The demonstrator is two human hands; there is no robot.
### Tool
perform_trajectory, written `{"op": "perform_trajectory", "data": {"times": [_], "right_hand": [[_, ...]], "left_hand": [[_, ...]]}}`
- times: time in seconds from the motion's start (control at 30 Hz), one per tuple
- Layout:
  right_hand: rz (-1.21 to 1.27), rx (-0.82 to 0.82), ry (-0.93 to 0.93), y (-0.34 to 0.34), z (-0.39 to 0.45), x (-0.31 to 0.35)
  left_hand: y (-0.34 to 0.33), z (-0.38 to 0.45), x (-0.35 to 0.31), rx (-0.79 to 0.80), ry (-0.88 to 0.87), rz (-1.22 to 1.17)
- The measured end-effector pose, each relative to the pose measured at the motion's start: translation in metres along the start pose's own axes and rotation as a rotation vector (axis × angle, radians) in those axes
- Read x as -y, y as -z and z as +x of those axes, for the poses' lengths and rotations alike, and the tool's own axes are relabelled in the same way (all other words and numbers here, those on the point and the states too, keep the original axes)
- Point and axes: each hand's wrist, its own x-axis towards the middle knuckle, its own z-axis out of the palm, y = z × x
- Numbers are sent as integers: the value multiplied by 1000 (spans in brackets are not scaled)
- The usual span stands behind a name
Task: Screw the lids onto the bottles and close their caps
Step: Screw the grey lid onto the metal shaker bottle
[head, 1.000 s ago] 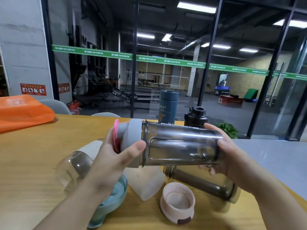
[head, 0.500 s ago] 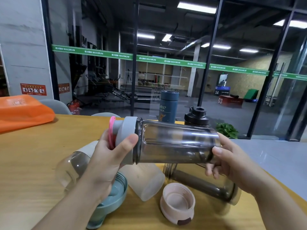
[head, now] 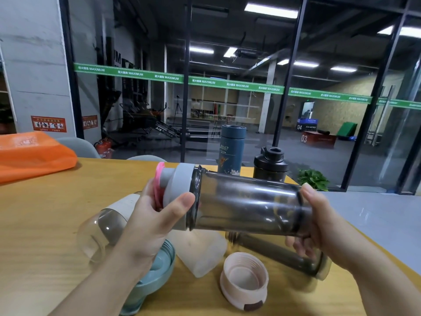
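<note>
- Two hands hold smoky bottle (head: pixel 248 201) sideways above desk (head: pixel 41 215).
- L hand (head: pixel 150 226) grip clamped on grey lid (head: pixel 177 190); pink cap (head: pixel 158 185) at its end.
- R hand (head: pixel 319 226) grip clamped on bottle's base end.

A wooden table (head: pixel 41 224) carries lying bottles, a pink lid (head: pixel 245 280), two upright flasks and an orange bag (head: pixel 34 153).

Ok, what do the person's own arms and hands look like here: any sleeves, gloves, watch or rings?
Both are bare. The left hand and right hand wear no gloves, and no rings show on the visible fingers. Both forearms are uncovered as far as the frame's lower edge: no sleeve, watch or bracelet appears. Nails are short and unpainted.
</note>
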Motion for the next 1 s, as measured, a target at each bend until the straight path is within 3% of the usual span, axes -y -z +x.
{"op": "perform_trajectory", "data": {"times": [0.13, 0.4, 0.53, 0.7, 1.0], "right_hand": [[-42, 15, -1, -1, -3, 4], [122, -51, 38, -14, 1, 11], [28, 21, 200, -8, -4, 6], [118, 16, 319, -6, -3, 4], [193, -55, 255, -5, 4, 1]], "left_hand": [[0, -1, 0, 24, -11, 37], [-3, 0, -1, -30, -43, 49], [-1, 0, -1, -73, -36, 32], [-2, 1, -3, -72, -38, 10], [-3, 0, -1, -89, -108, 119]]}}
